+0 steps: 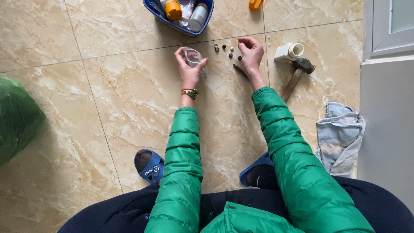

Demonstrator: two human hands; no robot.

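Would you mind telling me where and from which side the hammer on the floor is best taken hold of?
Grip the hammer by its wooden handle, near the lower free end. It lies flat, head toward the white plastic fitting, handle slanting down toward the right arm's sleeve. Coming from above with the right hand looks easiest, since open tile lies on both sides of the handle.

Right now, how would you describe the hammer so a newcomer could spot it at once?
Start at the grey wall on the right and move left onto the tiled floor. The hammer lies there, beyond the crumpled cloth and right of the right hand. Its dark metal head and long wooden handle set it apart from the white fitting beside it.
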